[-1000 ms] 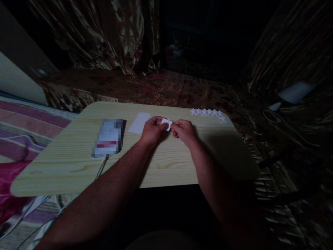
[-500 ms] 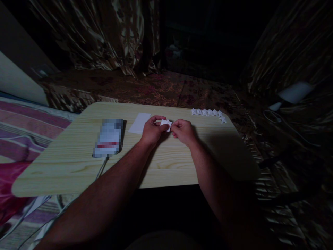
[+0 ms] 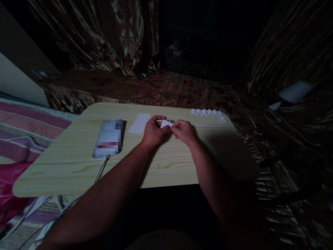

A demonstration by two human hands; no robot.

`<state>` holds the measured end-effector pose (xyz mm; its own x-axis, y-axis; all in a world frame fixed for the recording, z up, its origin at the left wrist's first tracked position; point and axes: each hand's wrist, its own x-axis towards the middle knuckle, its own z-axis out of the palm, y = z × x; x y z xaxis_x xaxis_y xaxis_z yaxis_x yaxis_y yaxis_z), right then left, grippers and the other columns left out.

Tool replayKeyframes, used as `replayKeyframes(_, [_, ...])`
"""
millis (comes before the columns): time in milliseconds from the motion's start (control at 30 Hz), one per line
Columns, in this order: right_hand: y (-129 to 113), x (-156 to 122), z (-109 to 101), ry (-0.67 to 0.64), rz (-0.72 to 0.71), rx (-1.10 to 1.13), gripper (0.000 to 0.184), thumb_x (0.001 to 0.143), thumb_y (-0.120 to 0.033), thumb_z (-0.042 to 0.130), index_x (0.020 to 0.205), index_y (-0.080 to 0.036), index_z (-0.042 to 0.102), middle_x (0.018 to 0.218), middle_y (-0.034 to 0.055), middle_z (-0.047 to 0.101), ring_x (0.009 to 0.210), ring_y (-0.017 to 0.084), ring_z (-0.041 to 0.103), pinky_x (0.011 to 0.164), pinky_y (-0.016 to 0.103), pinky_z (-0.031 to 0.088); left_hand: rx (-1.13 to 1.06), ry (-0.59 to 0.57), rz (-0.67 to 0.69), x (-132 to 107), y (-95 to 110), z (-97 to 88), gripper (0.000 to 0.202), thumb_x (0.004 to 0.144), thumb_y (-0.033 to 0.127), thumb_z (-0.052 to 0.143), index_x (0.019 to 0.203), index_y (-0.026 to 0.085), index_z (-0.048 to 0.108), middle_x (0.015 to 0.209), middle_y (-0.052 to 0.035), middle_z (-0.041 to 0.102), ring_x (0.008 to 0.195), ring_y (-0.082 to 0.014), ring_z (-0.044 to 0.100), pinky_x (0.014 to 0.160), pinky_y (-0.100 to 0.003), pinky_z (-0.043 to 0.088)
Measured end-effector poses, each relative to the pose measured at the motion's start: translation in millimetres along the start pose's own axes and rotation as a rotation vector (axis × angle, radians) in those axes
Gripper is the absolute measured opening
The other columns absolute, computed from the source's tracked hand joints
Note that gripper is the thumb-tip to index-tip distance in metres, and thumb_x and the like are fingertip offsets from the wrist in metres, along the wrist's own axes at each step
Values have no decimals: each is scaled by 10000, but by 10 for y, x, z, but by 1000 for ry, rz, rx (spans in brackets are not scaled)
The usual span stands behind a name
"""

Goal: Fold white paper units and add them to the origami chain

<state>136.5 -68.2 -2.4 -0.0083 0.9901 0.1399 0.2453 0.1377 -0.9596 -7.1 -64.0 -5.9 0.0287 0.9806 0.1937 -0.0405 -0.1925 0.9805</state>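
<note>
Left fingers (image 3: 160,117) and right fingers (image 3: 176,130) pinch folded paper (image 3: 165,123); table (image 3: 169,159) beneath.

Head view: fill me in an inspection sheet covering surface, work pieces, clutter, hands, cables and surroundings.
Surface: pale wood-grain table, rounded corners, shadowed at its right side.
Work pieces: small folded white paper between the hands; white paper slips lying left of them; row of folded white paper pieces along the far right edge, curving nearer at its right end.
Clutter: phone-like device, pixelated, on the left.
Left hand: holds the folded paper, thumb on top.
Right hand: pinches the paper's right end.
Cables: pale cable running from the device over the near edge.
Surroundings: shiny curtain behind; striped cloth at left; right side too dark for detail.
</note>
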Motion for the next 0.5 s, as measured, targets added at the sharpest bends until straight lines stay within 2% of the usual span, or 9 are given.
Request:
replayKeyframes(200, [33, 16, -7, -18, -27, -40, 91, 651, -243, 566, 697, -165, 558, 553, -46, 533, 444, 75, 473, 404, 179, 346, 99, -39, 61, -2, -17, -11, 481, 625, 213, 698, 1079, 163, 548, 713, -2, 625, 518, -95, 518, 471, -192, 373])
replayKeyframes(500, [45, 25, -26, -57, -55, -91, 86, 658, -254, 542, 660, -168, 552, 497, -54, 490, 440, 78, 443, 427, 192, 298, 47, -86, 75, 0, -46, 2, 475, 644, 204, 685, 1081, 175, 500, 762, -2, 616, 569, -89, 525, 506, -187, 380])
